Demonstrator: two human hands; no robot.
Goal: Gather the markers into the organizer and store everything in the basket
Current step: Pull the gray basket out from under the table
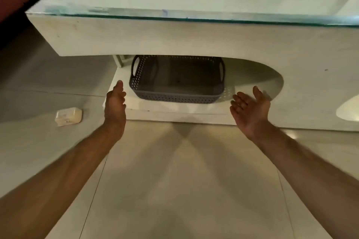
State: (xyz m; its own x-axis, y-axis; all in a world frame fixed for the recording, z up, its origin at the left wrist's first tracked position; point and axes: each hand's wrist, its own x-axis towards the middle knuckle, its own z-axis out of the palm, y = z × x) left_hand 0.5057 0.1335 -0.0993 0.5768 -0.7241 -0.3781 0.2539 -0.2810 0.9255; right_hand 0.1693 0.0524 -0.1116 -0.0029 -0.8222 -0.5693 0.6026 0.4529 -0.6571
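Grey perforated basket [177,91] (two handles) on the lower shelf.

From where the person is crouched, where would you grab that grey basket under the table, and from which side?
By its two end handles, one hand on each. The grey basket sits lengthwise on the lower shelf under the table, with a cut-out handle at each short end. The left hand and right hand, both open and empty, already flank it, so coming in from the sides probably suits best.
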